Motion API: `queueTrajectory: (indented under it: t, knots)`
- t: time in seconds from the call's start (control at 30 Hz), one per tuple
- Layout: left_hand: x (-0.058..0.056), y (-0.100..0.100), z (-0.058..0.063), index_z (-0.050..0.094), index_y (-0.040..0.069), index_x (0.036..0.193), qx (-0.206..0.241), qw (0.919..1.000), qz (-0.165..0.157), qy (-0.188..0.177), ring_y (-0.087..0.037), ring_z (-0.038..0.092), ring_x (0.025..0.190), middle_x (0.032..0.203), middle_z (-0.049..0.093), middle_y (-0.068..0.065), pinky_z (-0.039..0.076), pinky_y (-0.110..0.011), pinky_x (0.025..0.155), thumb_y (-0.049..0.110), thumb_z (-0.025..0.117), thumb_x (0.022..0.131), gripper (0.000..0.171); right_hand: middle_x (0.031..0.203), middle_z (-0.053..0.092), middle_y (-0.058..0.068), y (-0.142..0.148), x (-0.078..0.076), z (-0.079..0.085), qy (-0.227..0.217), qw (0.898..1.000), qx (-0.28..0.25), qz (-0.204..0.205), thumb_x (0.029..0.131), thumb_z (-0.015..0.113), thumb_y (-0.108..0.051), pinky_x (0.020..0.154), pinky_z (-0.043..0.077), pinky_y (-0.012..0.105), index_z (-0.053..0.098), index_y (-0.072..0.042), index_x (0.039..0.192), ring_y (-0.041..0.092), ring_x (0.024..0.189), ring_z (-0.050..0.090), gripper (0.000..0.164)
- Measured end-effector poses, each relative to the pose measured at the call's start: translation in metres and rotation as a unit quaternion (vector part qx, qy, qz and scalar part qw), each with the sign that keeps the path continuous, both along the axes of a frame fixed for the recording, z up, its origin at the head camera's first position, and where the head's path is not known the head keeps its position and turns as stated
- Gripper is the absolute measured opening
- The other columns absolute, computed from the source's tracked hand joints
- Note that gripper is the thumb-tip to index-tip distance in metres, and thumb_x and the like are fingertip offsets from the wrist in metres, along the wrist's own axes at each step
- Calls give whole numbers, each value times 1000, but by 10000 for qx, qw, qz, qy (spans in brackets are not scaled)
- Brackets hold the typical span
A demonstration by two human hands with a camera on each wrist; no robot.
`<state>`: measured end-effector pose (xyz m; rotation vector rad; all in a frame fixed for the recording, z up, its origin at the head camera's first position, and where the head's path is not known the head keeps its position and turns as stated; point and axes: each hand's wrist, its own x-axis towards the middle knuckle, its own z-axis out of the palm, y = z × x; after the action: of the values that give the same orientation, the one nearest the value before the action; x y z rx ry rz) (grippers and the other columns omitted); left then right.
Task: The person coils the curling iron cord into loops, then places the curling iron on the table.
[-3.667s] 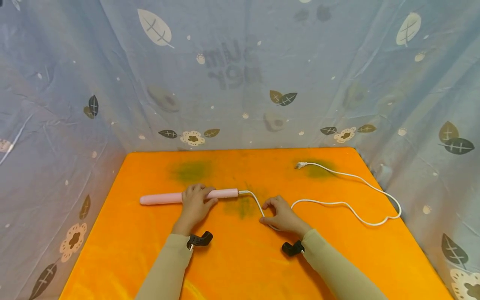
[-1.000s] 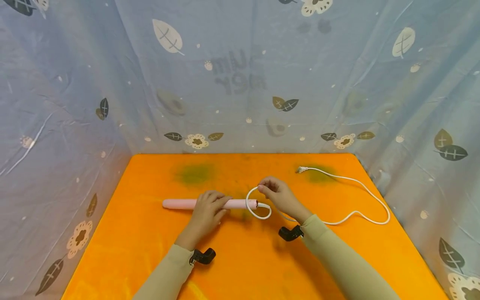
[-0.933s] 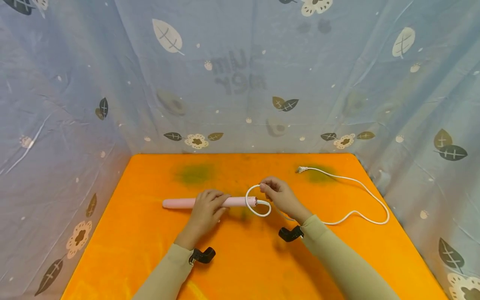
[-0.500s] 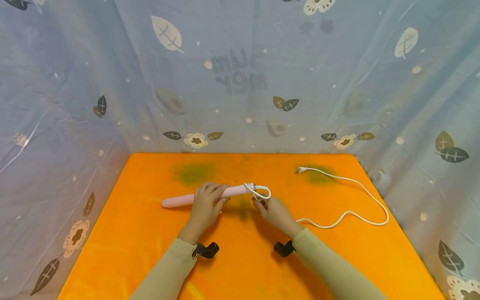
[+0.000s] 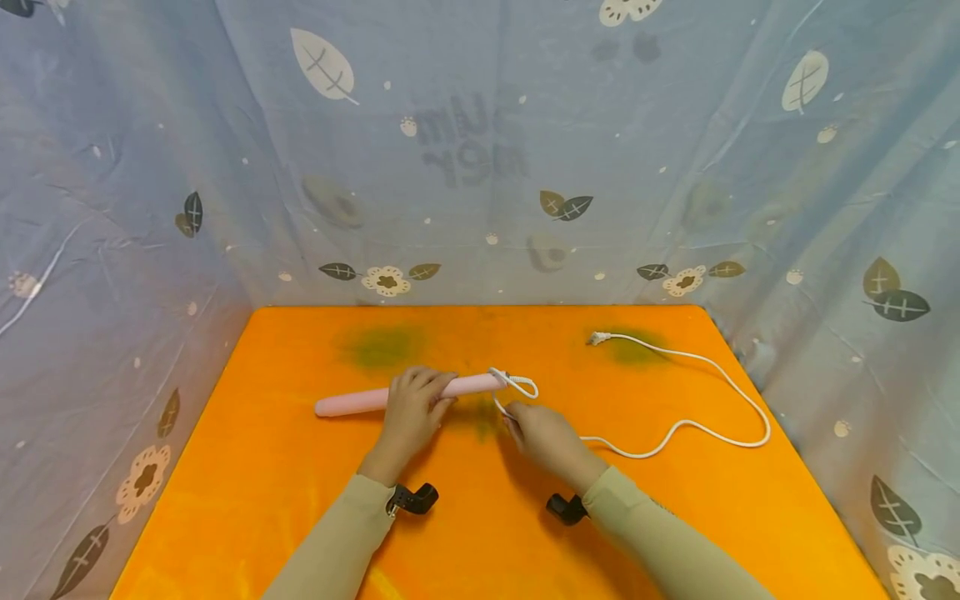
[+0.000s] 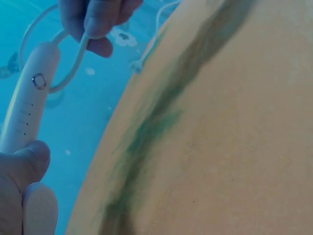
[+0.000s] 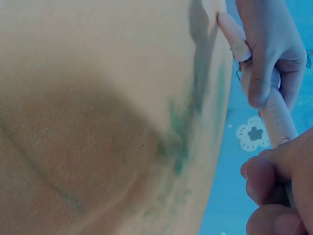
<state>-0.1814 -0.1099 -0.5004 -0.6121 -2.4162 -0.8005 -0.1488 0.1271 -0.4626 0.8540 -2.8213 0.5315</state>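
Observation:
A long pink hair iron [image 5: 352, 403] is held by my left hand [image 5: 412, 417] around its middle, its cord end tilted towards the back right. The left wrist view shows a round button [image 6: 39, 81] and several small dots on its handle [image 6: 24, 107]. White cord [image 5: 525, 384] leaves that end, bends back and loops around the handle. My right hand [image 5: 551, 437] pinches the cord just below the loop. In the right wrist view, my right fingers [image 7: 261, 178] partly hide the handle's end.
The rest of the cord [image 5: 686, 423] curves across the right of the orange-covered table [image 5: 480, 533], ending in a white plug [image 5: 598, 337] near the back. Patterned blue-grey curtains [image 5: 450, 233] enclose the back and both sides.
The right hand has brought the cord around the handle and down towards the front, forming a loop. The left hand has raised the cord end of the hair iron slightly.

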Motion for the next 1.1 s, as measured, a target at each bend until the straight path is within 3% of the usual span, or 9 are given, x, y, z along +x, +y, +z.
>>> queueTrajectory:
  t: [0.3,0.43,0.6,0.8,1.1]
  knots:
    - [0,-1,-3,71,14,118,-144,9999,-18,51,-28,52,105,107,66,-4,37,-49,88,16,81,79,40,56,37,-8,-3,5,6,431,9988,206,79,94,65,-14,44,31,23,58,-12,83,6,46,33,13]
    - [0,-2,-6,71,16,118,-340,9994,-7,96,-28,52,104,107,66,-3,38,-49,87,19,80,81,39,56,34,-8,-6,9,13,719,9966,257,320,94,66,-16,42,30,22,59,-12,86,6,45,31,11]
    - [2,-3,-10,71,16,119,-550,9985,-61,41,-29,52,106,109,66,-3,38,-49,88,19,79,82,37,62,41,-5,-9,10,27,1073,9921,253,593,93,66,-17,41,35,24,59,-11,92,8,47,37,10]
    - [8,-4,-14,71,17,119,-772,9966,-242,-175,-27,52,109,111,65,-1,37,-48,90,20,78,83,36,69,52,-3,-5,-5,47,1446,9864,177,757,89,72,-18,45,41,24,62,-13,83,9,52,47,12]
    - [14,-8,-15,70,18,119,-803,9956,-468,-120,-27,52,109,110,64,0,37,-47,92,19,77,85,35,72,57,-8,8,-30,63,1466,9864,-229,703,80,79,-29,51,43,19,67,-17,80,3,56,50,17]
